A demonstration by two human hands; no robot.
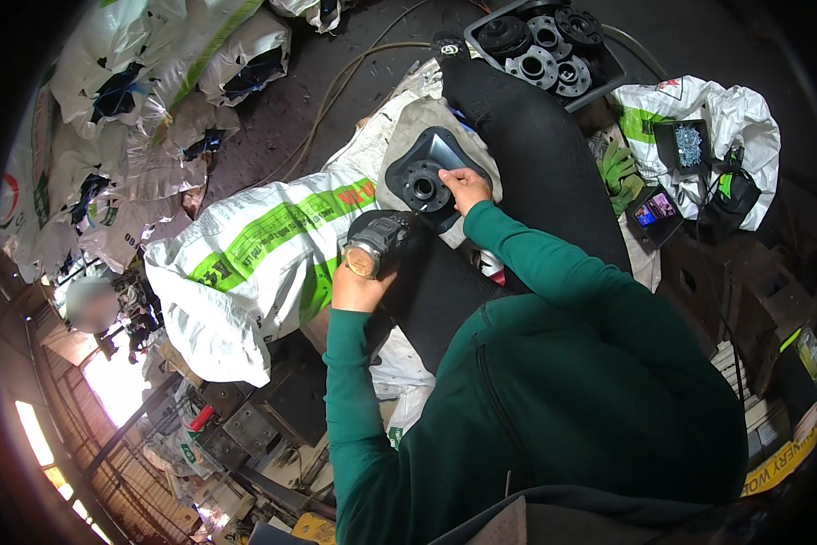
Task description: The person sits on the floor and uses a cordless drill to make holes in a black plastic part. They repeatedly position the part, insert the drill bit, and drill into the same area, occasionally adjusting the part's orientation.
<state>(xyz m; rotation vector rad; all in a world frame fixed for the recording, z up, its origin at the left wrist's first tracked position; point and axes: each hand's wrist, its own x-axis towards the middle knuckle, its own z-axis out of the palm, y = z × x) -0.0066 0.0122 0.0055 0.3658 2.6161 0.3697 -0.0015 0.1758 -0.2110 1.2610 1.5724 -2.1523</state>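
My left hand (pixel 358 289) is wrapped around a dark cordless drill (pixel 383 232), which is held upright just left of the workpiece. The workpiece is a black, square-shaped part with rounded corners (pixel 439 148), resting on a grey cloth pad (pixel 398 136) by my legs. On its middle sits a round black flange (pixel 421 187) with a central bore and small holes around it. My right hand (pixel 467 190) has its fingers closed together at the flange's right edge. Anything small between those fingertips is hidden.
A dark bin (pixel 567 98) of round flanges stands at the far right. Nearer are a box of small silvery screws (pixel 688 145), a lit phone (pixel 656 209) and green gloves (pixel 619 173). White-and-green sacks (pixel 286 227) lie to the left, and a hose (pixel 331 104) crosses the floor.
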